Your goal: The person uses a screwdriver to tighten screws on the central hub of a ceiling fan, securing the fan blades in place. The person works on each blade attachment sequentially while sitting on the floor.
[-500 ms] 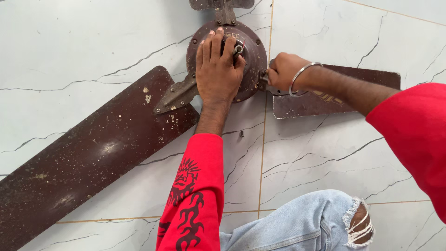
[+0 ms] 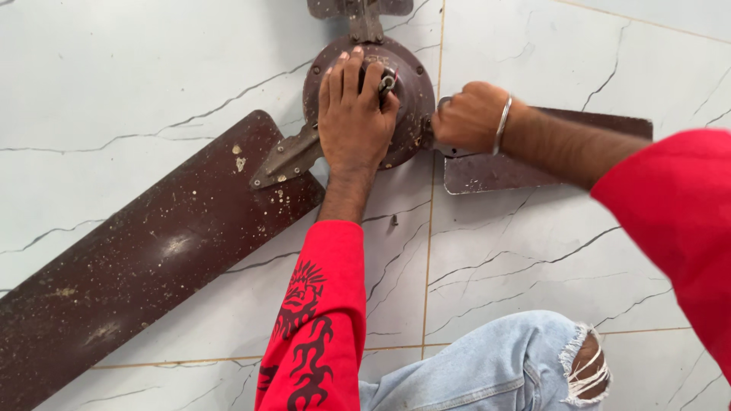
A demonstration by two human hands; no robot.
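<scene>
An old brown ceiling fan lies on a white marble-patterned tile floor. My left hand rests flat on its round motor housing, fingers spread and pointing away from me. My right hand is closed in a fist at the housing's right edge, where the right blade joins it; what it grips is hidden inside the fist. A metal bangle circles that wrist. A long, speckled blade runs to the lower left, joined by a grey metal bracket.
A third blade's bracket pokes out at the top edge. A small screw lies on the tile below the housing. My knee in ripped light-blue jeans is at the bottom, with red sleeves on both arms.
Nothing has clearly moved; both hands stay in the same places on the fan hub.
</scene>
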